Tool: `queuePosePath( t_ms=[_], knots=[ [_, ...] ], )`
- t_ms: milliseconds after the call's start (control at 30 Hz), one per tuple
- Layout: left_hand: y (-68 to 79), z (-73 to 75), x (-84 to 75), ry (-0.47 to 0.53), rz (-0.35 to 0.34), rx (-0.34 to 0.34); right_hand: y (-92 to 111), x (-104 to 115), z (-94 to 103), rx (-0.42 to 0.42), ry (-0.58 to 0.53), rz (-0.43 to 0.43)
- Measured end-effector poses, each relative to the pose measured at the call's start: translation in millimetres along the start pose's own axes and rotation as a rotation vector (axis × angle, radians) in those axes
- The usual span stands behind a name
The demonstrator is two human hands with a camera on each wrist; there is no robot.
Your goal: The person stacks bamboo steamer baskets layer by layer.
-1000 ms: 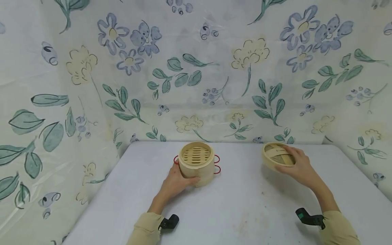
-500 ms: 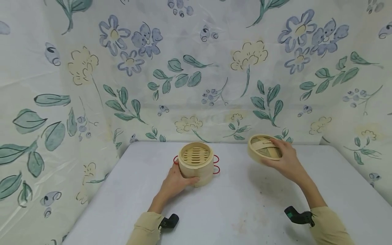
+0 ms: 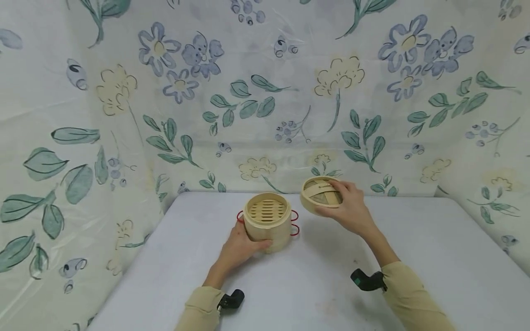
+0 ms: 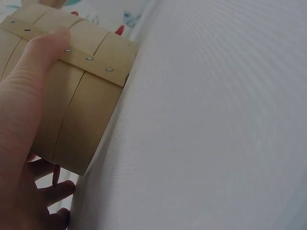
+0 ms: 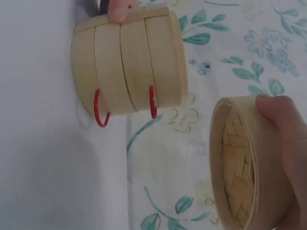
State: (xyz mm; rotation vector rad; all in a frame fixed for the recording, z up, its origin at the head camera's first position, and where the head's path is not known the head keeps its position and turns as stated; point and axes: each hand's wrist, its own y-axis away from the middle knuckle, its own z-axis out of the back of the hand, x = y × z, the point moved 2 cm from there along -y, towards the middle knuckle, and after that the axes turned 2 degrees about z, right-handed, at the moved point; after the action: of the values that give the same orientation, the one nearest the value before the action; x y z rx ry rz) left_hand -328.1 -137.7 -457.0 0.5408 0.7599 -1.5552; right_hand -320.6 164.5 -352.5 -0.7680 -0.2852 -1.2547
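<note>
A round bamboo steamer (image 3: 273,232) with a slatted top tier and red loop handles stands on the white table. My left hand (image 3: 241,246) grips its left and front side, the thumb lying across the front wall, as the left wrist view also shows on the steamer wall (image 4: 81,105). My right hand (image 3: 351,209) holds the woven bamboo lid (image 3: 322,192) by its rim, raised and tilted, just right of the steamer. In the right wrist view the lid's hollow underside (image 5: 236,167) faces the steamer side, with a gap between lid and steamer (image 5: 129,67).
The white tabletop (image 3: 298,285) ends at a back edge against a floral-patterned sheet (image 3: 248,133), which also covers the left and right sides. Black wrist cameras are strapped at both sleeves. Faint brownish stains mark the table near the front middle.
My right hand has carried the lid leftward and a little upward, from the right part of the table to close beside the steamer. The left hand has kept its grip on the steamer.
</note>
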Motion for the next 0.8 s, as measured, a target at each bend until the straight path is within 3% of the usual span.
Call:
queuePosePath(
  t_ms=[633, 800],
  knots=[
    [-0.7, 2.5, -1.8, 0.019, 0.003, 0.022, -16.1, 92.8, -91.7, -0.107, 0.106, 0.025],
    [-2.4, 1.2, -1.0, 0.046, -0.062, 0.019, -13.5, 106.5, -107.3, -0.132, 0.139, 0.029]
  ],
)
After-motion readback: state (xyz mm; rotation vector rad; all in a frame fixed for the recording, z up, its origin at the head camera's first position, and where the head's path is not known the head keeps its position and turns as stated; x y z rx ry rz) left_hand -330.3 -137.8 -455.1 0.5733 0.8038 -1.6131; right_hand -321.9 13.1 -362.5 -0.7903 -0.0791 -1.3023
